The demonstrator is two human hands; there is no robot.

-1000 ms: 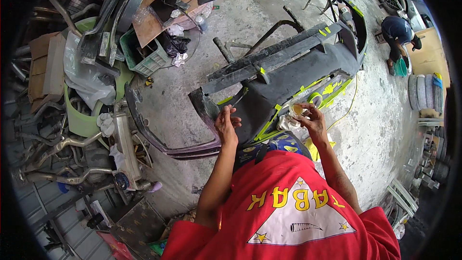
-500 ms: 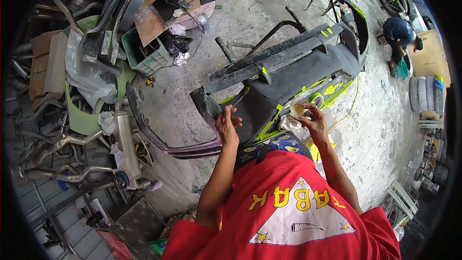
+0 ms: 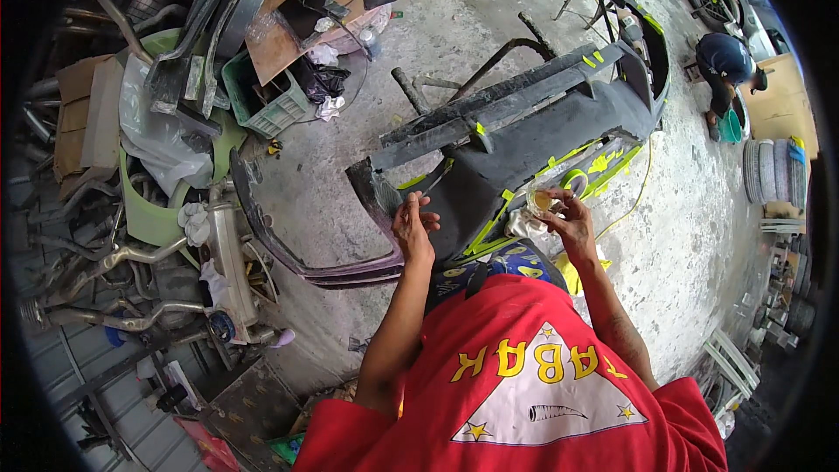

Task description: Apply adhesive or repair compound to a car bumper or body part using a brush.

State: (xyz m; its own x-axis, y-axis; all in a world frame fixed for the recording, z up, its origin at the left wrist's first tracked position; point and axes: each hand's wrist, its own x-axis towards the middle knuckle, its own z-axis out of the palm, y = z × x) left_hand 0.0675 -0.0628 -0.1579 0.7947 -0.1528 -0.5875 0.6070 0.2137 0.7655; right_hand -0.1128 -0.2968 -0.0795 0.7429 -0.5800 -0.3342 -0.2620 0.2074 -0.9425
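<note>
A large black car bumper (image 3: 559, 122), marked along its edges with lime-green tape, lies across a stand in front of me. My left hand (image 3: 415, 227) is raised by its near left end, fingers loosely curved and apart, with nothing visible in them; I cannot tell if it touches the bumper. In my right hand (image 3: 568, 223) is a small clear cup of yellowish stuff (image 3: 543, 200), held between fingers and thumb over the taped edge. Beside that cup are a roll of green tape (image 3: 574, 182) and a crumpled white cloth (image 3: 524, 225).
A curved bumper strip (image 3: 262, 223) lies left of the bumper, beside piled exhaust pipes (image 3: 232, 262) and a green crate (image 3: 266, 109). A board with scraps (image 3: 271, 39) is at the back. At right, a co-worker (image 3: 724, 61) bends over a teal bucket (image 3: 729, 127) near stacked tyres (image 3: 769, 170).
The scene has shifted very slightly in view. Both my hands stay in nearly the same pose, and the co-worker remains bent over by the bucket.
</note>
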